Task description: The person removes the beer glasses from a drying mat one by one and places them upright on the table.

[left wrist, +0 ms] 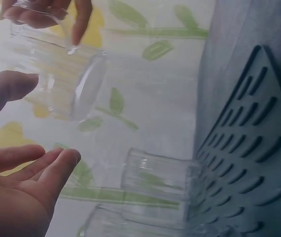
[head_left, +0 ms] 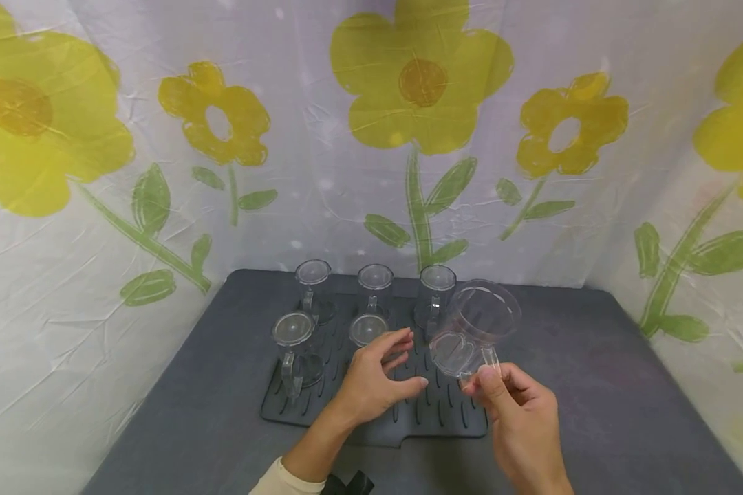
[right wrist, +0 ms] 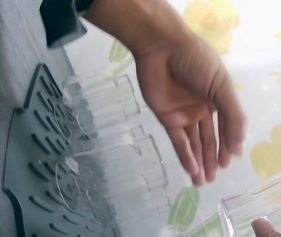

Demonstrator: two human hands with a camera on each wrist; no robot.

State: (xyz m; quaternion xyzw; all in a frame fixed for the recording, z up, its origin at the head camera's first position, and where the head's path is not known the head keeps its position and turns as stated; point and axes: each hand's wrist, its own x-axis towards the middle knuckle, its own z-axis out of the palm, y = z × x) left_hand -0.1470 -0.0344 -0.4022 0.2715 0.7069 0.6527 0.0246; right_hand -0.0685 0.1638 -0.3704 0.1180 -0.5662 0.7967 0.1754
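Observation:
My right hand pinches the handle of a clear glass mug between thumb and fingers, holding it tilted above the right side of a dark ridged drying mat. To the left of that mug is my left hand, its fingers spread apart from the thumb and nothing between them. In the left wrist view, a gap shows between the left fingers and the held mug. Several similar mugs stand on the mat in two rows, seemingly bottoms up. The left hand partly hides a front-row mug.
A front-left mug and a back row with a left mug, a middle mug and a right mug stand close together. The grey table meets a flower-printed cloth at the back and sides.

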